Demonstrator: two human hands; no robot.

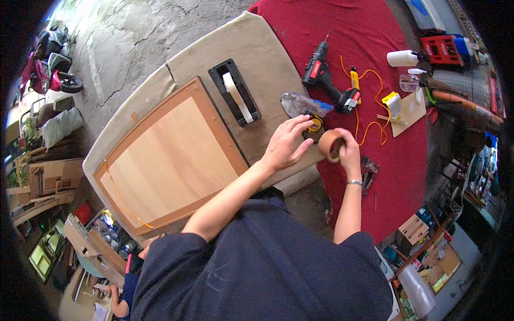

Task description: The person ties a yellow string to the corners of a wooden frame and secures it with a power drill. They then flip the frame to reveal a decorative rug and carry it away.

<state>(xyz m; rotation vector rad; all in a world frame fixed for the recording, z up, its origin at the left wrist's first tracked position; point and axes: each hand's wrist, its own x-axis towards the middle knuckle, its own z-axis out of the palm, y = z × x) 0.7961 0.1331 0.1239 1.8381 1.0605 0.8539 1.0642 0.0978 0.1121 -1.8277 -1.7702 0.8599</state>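
In my right hand (350, 155) is a roll of brown tape (330, 144), gripped by its rim above the edge of the red cloth. My left hand (289, 142) reaches over the beige-covered table, fingers stretched out and apart, with nothing in it. Just past its fingertips sits a yellow and black tape measure (316, 125), partly hidden. A grey and blue cloth-like item (302, 105) lies beyond it. To the left rests a wooden frame (211, 107) with a pale plywood back and a cord across one end. Beside the frame stands a black tape dispenser (219, 75) with a white roll.
On the red cloth (396, 176) lie a cordless drill (321, 69), an orange cord (369, 72), a white bottle (401, 58) and a thin board (411, 115). A scooter (53, 69) stands at far left. Another person's hand (113, 291) shows at lower left.
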